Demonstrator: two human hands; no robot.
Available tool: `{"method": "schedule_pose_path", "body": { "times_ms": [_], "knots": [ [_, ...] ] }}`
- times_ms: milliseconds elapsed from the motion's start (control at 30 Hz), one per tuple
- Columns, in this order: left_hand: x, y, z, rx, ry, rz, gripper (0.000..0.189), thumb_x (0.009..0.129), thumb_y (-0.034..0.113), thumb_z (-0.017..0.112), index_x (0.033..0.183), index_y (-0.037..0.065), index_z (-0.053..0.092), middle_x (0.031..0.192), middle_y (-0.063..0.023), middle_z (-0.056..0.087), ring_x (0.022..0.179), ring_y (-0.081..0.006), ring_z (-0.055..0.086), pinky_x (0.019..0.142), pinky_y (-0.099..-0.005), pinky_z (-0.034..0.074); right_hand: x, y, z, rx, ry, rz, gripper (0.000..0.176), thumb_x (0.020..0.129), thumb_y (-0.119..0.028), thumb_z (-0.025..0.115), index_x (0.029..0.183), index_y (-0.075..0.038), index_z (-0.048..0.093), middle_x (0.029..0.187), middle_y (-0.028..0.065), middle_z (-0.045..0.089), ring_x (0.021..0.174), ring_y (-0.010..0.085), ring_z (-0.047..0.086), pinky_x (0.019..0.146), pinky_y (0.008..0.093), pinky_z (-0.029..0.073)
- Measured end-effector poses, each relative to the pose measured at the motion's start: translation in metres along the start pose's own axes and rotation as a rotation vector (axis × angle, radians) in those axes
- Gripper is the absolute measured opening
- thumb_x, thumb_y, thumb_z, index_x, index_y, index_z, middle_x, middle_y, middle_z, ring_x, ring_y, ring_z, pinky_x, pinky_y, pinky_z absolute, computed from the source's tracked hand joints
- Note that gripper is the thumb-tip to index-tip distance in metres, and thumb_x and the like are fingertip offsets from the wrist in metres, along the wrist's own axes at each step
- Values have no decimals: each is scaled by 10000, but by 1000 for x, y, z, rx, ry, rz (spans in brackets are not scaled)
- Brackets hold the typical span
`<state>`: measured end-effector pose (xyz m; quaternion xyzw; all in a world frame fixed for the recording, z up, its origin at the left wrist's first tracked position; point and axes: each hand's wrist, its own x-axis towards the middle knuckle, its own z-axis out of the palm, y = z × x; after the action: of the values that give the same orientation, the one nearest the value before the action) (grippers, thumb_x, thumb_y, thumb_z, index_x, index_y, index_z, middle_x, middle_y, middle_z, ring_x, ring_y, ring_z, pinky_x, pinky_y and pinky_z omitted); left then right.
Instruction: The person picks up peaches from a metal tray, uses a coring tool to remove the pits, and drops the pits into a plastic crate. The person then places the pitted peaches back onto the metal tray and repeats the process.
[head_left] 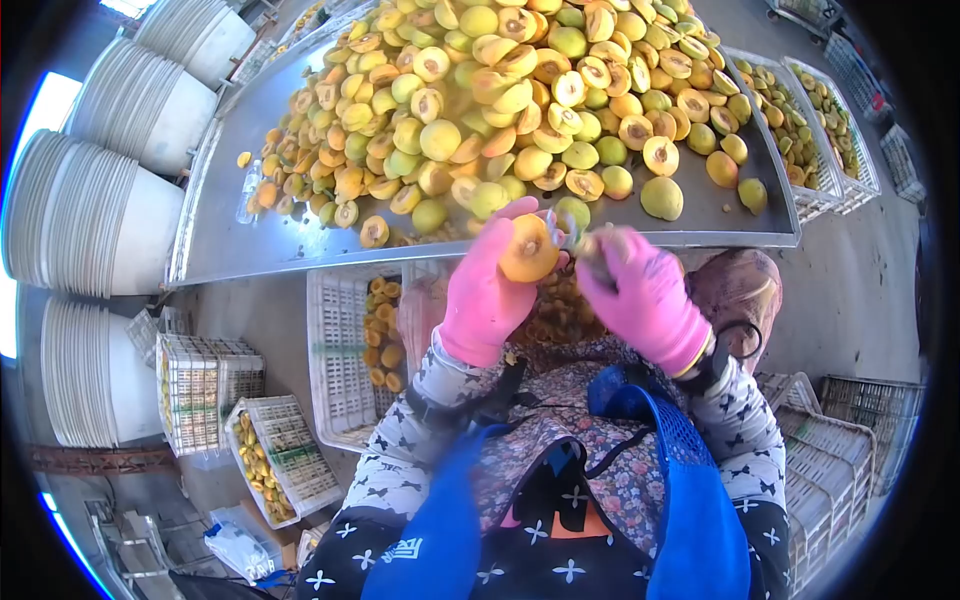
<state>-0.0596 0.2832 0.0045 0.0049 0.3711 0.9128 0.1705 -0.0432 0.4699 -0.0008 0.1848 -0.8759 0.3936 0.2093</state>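
Observation:
My left hand (pixel 490 295), in a pink glove, is closed round a yellow peach half (pixel 528 252), its cut face turned up. Close to its right side is my right hand (pixel 640 290), also gloved in pink, its fingers wrapped round a small hand tool (pixel 568 232) with a shiny metal end. That end is at the peach's edge; blur hides its exact shape and whether it touches. Just beyond both hands, a large heap of yellow peaches (pixel 440 140), many halved and some with the stone showing, lies on a metal table (pixel 240 235).
A white plastic crate (pixel 335 340) with peach halves stands below the table edge, by my left leg. More peach-filled crates (pixel 840 130) sit at the right; others (pixel 285 450) are on the floor at left. Stacked white tubs (pixel 90 215) line the left side. Stacked crates (pixel 825 460) stand lower right.

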Motion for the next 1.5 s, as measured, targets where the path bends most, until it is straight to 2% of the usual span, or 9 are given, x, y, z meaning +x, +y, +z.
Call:
{"method": "schedule_pose_path", "body": {
  "times_ms": [300,533,700,800,833,933,1033,1133,1500],
  "knots": [
    [-3,-16,3,215,71,150,351,1003,228,524,1289,24,518,1168,-163,610,1055,-274,605,941,-385,499,-19,-2,10,-312,-315,-17,245,843,-223,644,985,-78,506,859,140,607,714,313,653,618,436,493],
    [-6,-17,8,45,168,80,273,935,103,635,1187,28,565,1072,-134,646,950,-233,635,830,-362,546,-33,-6,23,96,-323,76,250,818,-129,671,979,-41,502,806,183,587,699,403,621,589,478,484],
    [-6,-9,27,241,235,176,321,992,279,568,1175,15,565,1032,-147,661,864,-214,656,738,-333,565,-34,-18,27,417,-177,58,213,818,-78,660,970,-21,523,712,156,576,666,359,631,554,434,469],
    [-2,-15,32,341,311,254,412,1017,386,499,1151,4,574,986,-146,672,811,-205,663,703,-319,566,-31,-23,26,507,-390,302,167,837,-79,632,962,-18,539,673,85,570,599,231,624,509,358,458],
    [-1,-18,32,370,345,276,446,1024,418,474,1139,0,580,968,-144,676,794,-203,665,693,-316,566,-30,-24,23,569,-443,364,198,838,-118,642,969,-4,546,698,117,594,618,266,632,539,382,473],
    [1,-8,23,443,242,92,417,1026,389,486,1039,-7,616,868,-124,668,719,-191,654,657,-302,542,-23,-25,11,711,-597,536,258,846,-185,654,972,21,563,727,154,631,613,290,633,567,403,493],
    [-2,-1,24,459,179,-54,468,1027,435,464,1008,-2,631,848,-119,673,708,-185,657,653,-289,537,-16,-20,-1,927,-751,662,175,851,-145,632,910,6,567,657,74,589,503,174,574,478,316,448],
    [3,2,17,562,-65,84,501,1023,464,463,994,-5,637,841,-114,678,701,-182,659,653,-288,536,-13,-12,-6,1357,-852,786,134,803,-103,642,776,-2,560,565,36,538,428,128,508,421,250,395],
    [20,-33,1,415,206,-134,520,1007,485,492,911,-1,652,759,-118,674,625,-175,644,609,-283,540,-30,4,5,1278,-800,907,139,762,-101,647,785,7,564,556,44,536,414,130,495,416,255,394]
  ]
}}
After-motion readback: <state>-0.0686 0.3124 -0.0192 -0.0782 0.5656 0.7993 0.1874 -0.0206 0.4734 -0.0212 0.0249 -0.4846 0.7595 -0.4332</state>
